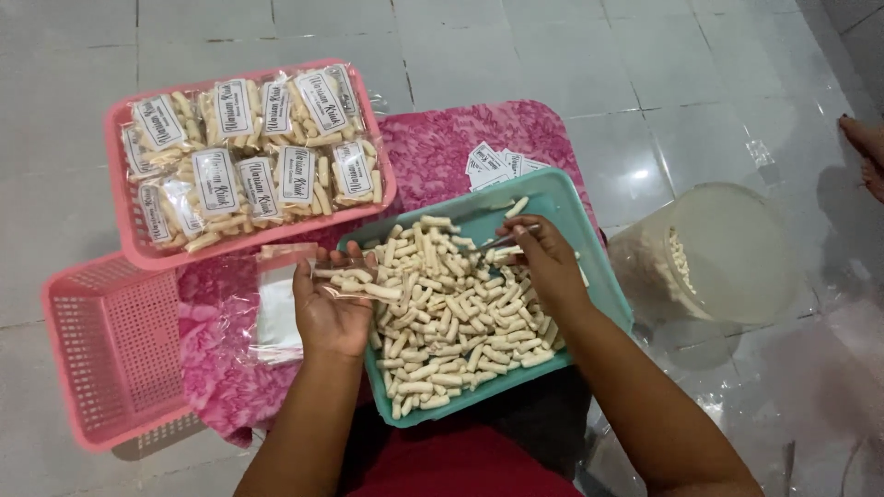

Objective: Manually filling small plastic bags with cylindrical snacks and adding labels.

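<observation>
Nearest the camera, the left hand (330, 308) is curled partly closed around a small clear bag (354, 279), gripping it with a few pale snack sticks already inside, held over the near-left edge of the teal tray (600, 276). The right hand (543, 260) is pinched closed on thin metal tongs (505, 241), their tips down among the snack sticks (451, 322) heaped in the tray. The tray rests on a pink floral cloth (221, 368) spread on the tiled floor (571, 55). Left of the left hand lie spare clear bags (276, 317), and beyond them an empty pink basket (110, 350). Farther off sits a pink tray (124, 244) of filled, labelled packets (249, 147). White labels (493, 164) lie behind the teal tray, and a large clear tub (727, 253) stands to the right.
</observation>
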